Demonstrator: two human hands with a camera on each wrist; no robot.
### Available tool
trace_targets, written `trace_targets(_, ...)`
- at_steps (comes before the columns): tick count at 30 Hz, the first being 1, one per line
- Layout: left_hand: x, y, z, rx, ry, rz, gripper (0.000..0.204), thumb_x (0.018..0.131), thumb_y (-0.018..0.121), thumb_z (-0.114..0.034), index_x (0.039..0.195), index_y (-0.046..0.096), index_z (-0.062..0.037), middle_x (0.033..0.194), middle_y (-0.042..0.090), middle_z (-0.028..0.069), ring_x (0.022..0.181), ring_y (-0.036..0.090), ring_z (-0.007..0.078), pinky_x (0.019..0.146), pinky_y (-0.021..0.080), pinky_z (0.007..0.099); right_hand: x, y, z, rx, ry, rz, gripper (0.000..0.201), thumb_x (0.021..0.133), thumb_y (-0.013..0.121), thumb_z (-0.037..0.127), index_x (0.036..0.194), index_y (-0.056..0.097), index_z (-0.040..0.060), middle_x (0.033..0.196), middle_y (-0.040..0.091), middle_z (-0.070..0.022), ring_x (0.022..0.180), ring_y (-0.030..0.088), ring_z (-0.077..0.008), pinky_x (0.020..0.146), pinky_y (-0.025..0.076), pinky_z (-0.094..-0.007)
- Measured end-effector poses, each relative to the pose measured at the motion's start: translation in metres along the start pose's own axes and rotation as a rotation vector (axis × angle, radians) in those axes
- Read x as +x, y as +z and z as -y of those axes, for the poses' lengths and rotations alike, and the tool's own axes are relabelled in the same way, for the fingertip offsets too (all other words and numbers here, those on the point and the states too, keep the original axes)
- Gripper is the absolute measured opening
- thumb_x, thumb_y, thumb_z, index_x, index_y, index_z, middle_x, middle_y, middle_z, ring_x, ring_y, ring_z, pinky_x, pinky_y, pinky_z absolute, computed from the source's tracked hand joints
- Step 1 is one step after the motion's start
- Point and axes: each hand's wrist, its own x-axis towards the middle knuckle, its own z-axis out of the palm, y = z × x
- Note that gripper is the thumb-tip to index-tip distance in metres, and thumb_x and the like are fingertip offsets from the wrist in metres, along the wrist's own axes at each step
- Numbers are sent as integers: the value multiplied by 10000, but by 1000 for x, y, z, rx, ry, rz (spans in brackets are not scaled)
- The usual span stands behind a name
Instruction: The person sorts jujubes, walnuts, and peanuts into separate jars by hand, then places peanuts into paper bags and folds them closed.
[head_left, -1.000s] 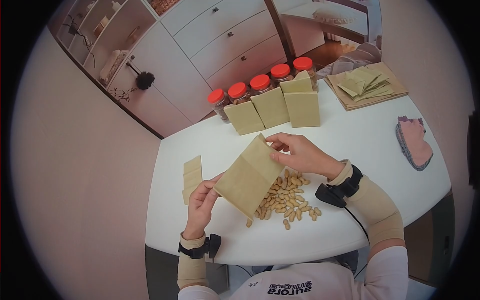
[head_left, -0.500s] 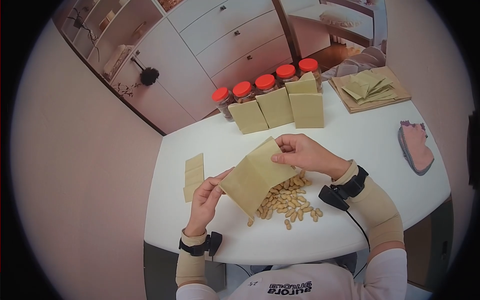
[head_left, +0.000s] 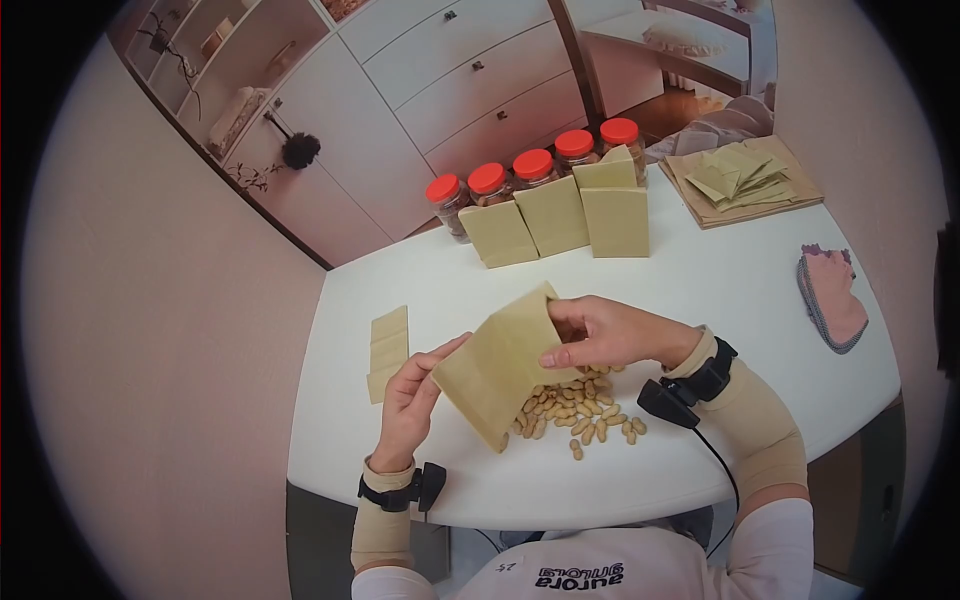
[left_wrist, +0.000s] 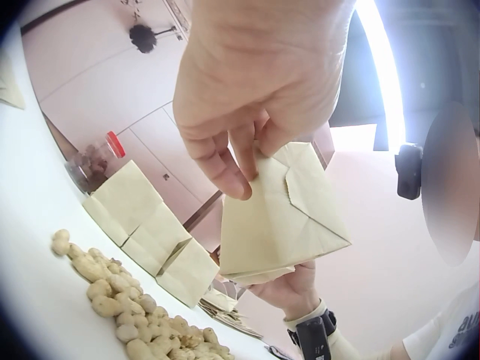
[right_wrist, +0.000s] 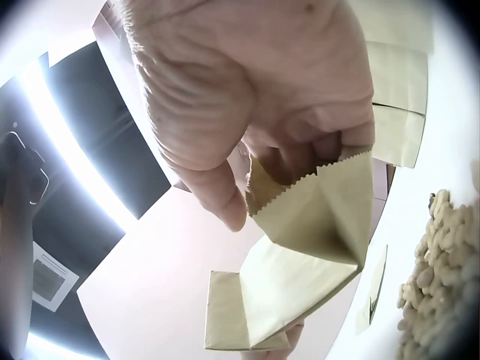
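A tan paper bag (head_left: 490, 365) is held tilted above the table, over the near-left side of a heap of peanuts (head_left: 570, 405). My left hand (head_left: 405, 410) pinches its folded bottom end between thumb and fingers, as the left wrist view shows on the bag (left_wrist: 277, 217). At the zigzag-edged mouth, the fingers of my right hand (head_left: 625, 335) reach inside the bag (right_wrist: 300, 285), with the thumb outside; the mouth gapes in the right wrist view. Whether those fingertips press on the paper is hidden.
Several red-lidded jars (head_left: 533, 165) line the back, behind standing paper bags (head_left: 550, 215). A flat folded bag (head_left: 388, 345) lies at the left. At the right are a stack of flat bags (head_left: 740, 175) and a pink cloth (head_left: 832, 295).
My right fingers have gone from gripping the bag's edge to inside its mouth, which has widened. The right hand has moved slightly down, while the left still pinches the bottom end.
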Motion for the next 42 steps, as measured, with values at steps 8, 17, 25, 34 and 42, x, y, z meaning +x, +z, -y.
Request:
trace_targets(8, -1, 1, 1, -37, 48, 61, 182, 1025, 444, -133, 1059, 552, 10, 1396, 485, 237, 1279, 493, 245, 1056, 378, 362, 1, 5, 1, -10, -5, 12, 598, 906, 677, 225, 1346, 400, -70, 1242, 567, -134, 1140, 526, -155, 973, 433, -284)
trace_targets(17, -10, -9, 7, -153, 12, -61, 134, 1014, 476, -116, 1048, 554, -13, 1134, 641, 79, 992, 575, 102, 885, 438, 261, 0, 7, 4, 50, -31, -42, 595, 914, 648, 150, 1383, 349, -61, 1303, 532, -156, 1193, 512, -191, 1031, 409, -326)
trace_targets(25, -3, -8, -1, 81, -38, -215, 125, 1008, 489, -102, 1049, 571, -16, 931, 601, -16, 868, 521, 50, 796, 419, 210, -6, -4, 13, 69, -13, -90, 499, 925, 633, 163, 1333, 437, -47, 1251, 584, -132, 1113, 561, -183, 983, 436, -308)
trace_targets(34, -3, -8, 6, 31, -50, -139, 158, 1015, 475, -107, 1064, 579, 2, 1012, 630, 21, 919, 557, 78, 838, 440, 227, -13, 1, 18, -117, 68, 94, 463, 974, 575, 244, 1325, 464, -38, 1238, 588, -119, 1112, 544, -168, 964, 442, -294)
trace_targets(42, -1, -7, -6, -84, -58, -85, 615, 946, 605, -232, 1435, 307, -8, 1335, 507, 134, 1218, 489, 190, 1029, 397, 337, -10, 8, 17, -139, 21, 29, 450, 993, 533, 270, 1327, 463, -23, 1209, 595, -121, 1090, 551, -184, 951, 446, -308)
